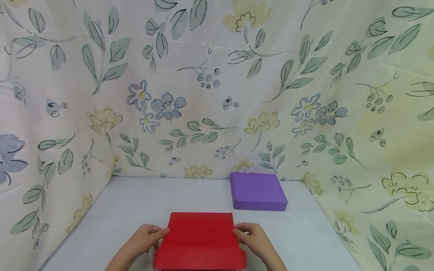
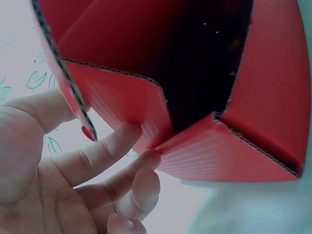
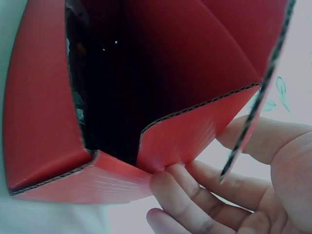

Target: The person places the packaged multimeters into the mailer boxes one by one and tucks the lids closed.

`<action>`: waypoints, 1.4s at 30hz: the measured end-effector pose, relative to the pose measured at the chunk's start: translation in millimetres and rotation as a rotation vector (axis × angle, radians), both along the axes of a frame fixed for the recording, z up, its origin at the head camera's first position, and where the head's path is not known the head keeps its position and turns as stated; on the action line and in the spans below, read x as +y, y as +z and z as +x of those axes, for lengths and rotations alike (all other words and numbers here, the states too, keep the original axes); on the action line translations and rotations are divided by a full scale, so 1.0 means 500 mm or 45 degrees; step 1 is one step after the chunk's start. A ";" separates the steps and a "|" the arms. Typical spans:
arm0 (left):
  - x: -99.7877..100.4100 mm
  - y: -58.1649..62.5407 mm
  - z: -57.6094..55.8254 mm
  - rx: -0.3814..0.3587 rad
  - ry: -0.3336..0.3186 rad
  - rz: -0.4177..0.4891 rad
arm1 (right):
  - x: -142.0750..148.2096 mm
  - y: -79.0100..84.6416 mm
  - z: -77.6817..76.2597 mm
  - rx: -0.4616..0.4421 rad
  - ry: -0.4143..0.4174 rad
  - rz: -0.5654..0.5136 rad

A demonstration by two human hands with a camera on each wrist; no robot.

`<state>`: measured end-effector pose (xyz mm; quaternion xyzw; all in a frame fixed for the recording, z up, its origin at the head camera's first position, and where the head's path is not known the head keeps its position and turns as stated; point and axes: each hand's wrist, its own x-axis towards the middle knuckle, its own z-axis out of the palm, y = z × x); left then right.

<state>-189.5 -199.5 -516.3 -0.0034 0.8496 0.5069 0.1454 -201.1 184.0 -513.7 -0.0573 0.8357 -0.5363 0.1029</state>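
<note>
A red cardboard box (image 1: 200, 235) lies on the table at the near middle, its lid partly raised. My left hand (image 1: 145, 239) grips the lid's left side, thumb at its edge. In the left wrist view, the fingers (image 2: 124, 139) touch a folded side flap (image 2: 122, 100). On the opposite side, my right hand (image 1: 252, 237) holds the lid's right edge in a similar way. Its fingertips press the other side flap (image 3: 190, 129) in the right wrist view. Through the gap, the box interior is dark with small bright specks; what lies inside cannot be made out.
A closed purple box (image 1: 259, 190) sits farther back, right of centre, on the white table (image 1: 142, 199). Floral cloth (image 1: 200, 146) hangs behind the table and along both sides.
</note>
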 end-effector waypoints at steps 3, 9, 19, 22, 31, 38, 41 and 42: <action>0.006 -0.003 0.004 -0.038 0.051 -0.034 | 0.000 -0.008 0.003 0.006 0.007 -0.007; 0.015 -0.013 0.011 -0.076 0.094 -0.079 | -0.001 -0.024 0.007 0.008 0.019 -0.046; 0.016 -0.027 0.017 -0.094 0.094 -0.030 | 0.000 -0.039 0.011 0.007 0.025 -0.068; 0.019 -0.029 0.018 -0.088 0.112 -0.024 | -0.001 -0.042 0.012 -0.003 0.006 -0.076; 0.035 -0.051 0.036 -0.043 0.204 -0.022 | -0.005 -0.052 0.023 -0.080 -0.094 -0.051; 0.042 -0.050 0.064 0.000 0.249 -0.066 | -0.005 -0.049 0.051 -0.105 -0.047 -0.041; 0.043 -0.045 0.080 0.005 0.246 -0.093 | -0.003 -0.049 0.068 -0.112 -0.029 -0.016; 0.043 -0.045 0.084 0.004 0.245 -0.105 | -0.001 -0.050 0.074 -0.111 -0.021 -0.002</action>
